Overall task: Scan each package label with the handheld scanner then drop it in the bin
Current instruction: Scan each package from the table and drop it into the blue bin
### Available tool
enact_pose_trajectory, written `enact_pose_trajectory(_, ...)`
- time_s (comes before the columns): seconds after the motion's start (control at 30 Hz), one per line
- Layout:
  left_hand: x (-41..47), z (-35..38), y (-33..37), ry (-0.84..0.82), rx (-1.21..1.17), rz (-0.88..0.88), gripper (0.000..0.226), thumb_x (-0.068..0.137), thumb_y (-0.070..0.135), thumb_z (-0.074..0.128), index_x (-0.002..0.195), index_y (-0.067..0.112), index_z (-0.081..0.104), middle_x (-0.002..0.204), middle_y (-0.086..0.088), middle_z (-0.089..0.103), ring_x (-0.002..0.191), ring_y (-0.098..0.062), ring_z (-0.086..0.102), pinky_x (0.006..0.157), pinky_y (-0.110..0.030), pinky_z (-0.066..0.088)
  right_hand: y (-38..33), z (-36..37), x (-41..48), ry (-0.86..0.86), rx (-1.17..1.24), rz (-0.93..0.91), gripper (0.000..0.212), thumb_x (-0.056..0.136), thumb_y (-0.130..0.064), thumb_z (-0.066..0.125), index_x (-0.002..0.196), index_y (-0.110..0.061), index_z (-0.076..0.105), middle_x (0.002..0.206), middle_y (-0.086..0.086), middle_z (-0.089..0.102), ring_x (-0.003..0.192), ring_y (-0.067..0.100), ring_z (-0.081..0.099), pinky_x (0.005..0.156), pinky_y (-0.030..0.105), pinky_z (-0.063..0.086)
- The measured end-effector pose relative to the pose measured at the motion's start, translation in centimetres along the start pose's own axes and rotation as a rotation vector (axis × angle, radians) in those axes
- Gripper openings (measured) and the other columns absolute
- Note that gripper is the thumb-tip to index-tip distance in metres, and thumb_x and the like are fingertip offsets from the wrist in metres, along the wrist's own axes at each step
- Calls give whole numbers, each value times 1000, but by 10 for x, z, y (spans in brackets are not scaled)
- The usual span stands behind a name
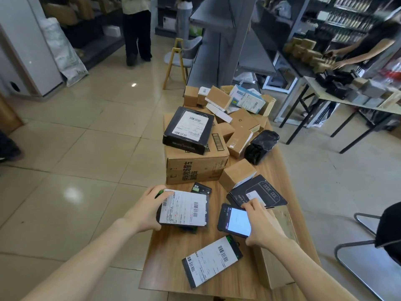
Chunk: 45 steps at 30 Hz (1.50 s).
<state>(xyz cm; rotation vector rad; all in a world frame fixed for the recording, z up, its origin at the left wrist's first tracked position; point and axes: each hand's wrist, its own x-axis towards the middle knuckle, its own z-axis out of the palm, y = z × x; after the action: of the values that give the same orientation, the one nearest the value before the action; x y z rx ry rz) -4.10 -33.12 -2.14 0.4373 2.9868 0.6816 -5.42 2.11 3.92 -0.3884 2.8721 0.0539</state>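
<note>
Package [184, 208], the flat dark one with its white label facing up, lies at the near left of the counter [171, 257]. It rests over another dark item, and whether it is lifted clear I cannot tell. Your left grip [145, 210] is curled round its left end and holds it. Your right grip [263, 227] is closed on the handheld scanner [235, 221], fingers at its far edge and thumb at the near one, with the lit screen turned up. The scanner sits just to the right of the package, close but not touching.

For a clean read, hold the label flat and uncovered. Your left fingertips are near the top-left barcode, so slide them off it. Then turn the scanner's reading end toward one barcode only, because the label carries several.

A second labelled package [211, 260] lies nearer you, between your arms, so aim away from it to avoid a wrong read. Beyond stand a carton [195, 168] and a heap of small boxes. No bin is in view, so find it before you let go.
</note>
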Motion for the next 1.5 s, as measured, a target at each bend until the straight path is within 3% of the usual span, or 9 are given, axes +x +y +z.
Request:
enact_pose_trajectory(0.23, -12, -5, 1, 14, 14, -11, 98, 59, 36, 81, 143, 29, 31, 143, 10, 25, 138, -13, 15, 109, -25, 34, -7, -5, -12, 30, -7, -15, 93, 58, -41, 81, 134, -32, 30, 130, -6, 37, 115, 16, 39, 89, 23, 37)
enact_pose_trajectory(0.37, -27, -5, -1, 61, 17, -73, 100, 57, 41, 79, 144, 28, 32, 143, 9, 25, 136, -13, 17, 109, -26, 35, -12, -6, -17, 36, 91, -25, 93, 55, -45, 81, 132, -33, 29, 128, -8, 38, 113, 13, 40, 85, 20, 40)
enact_pose_trajectory(0.5, -65, -7, -4, 197, -45, -192, 96, 54, 47, 74, 141, 24, 41, 139, 3, 32, 128, -20, 32, 105, -29, 37, -27, -10, -16, 32, 188, -74, 94, 51, -50, 80, 130, -31, 32, 122, -9, 38, 107, 10, 43, 79, 17, 45)
enact_pose_trajectory(0.6, -112, -12, -5, 321, -88, -344, 94, 51, 48, 73, 138, 25, 45, 137, 3, 34, 125, -20, 36, 102, -27, 37, -55, -13, -10, 44, 242, -170, 95, 50, -47, 80, 131, -28, 34, 120, -9, 37, 108, 8, 43, 81, 22, 47)
enact_pose_trajectory(0.77, -218, -27, 5, 489, -118, -674, 96, 51, 54, 72, 139, 29, 43, 136, 7, 33, 126, -14, 32, 103, -27, 35, -133, -15, -10, 8, 350, -377, 93, 51, -45, 83, 128, -30, 33, 122, -10, 37, 105, 4, 41, 75, 14, 44)
enact_pose_trajectory(0.93, -346, -29, 30, 613, -88, -1026, 98, 58, 58, 75, 143, 30, 35, 143, 5, 29, 131, -15, 27, 109, -33, 36, -230, -8, -30, -112, 410, -629, 87, 47, -43, 77, 124, -28, 39, 106, -10, 38, 97, 6, 45, 75, 20, 49)
enact_pose_trajectory(1.03, -421, -24, 54, 716, -73, -1202, 101, 54, 66, 72, 142, 34, 35, 134, 11, 34, 119, -9, 31, 102, -29, 39, -290, 4, -53, -199, 435, -754, 89, 48, -37, 74, 128, -26, 39, 106, -10, 36, 94, 6, 46, 67, 18, 44)
enact_pose_trajectory(1.27, -563, -4, 83, 907, -110, -1590, 101, 51, 65, 73, 140, 35, 37, 131, 10, 34, 118, -14, 35, 102, -35, 41, -415, 31, -124, -341, 364, -1004, 87, 44, -36, 81, 122, -26, 42, 103, -15, 36, 94, 3, 44, 63, 12, 38)
enact_pose_trajectory(1.5, -673, 9, 51, 1018, -157, -1839, 105, 49, 67, 73, 141, 28, 40, 131, 3, 38, 119, -20, 41, 101, -34, 40, -543, 51, -173, -388, 269, -1107, 85, 42, -41, 80, 117, -27, 41, 100, -16, 35, 88, 2, 43, 61, 12, 38)
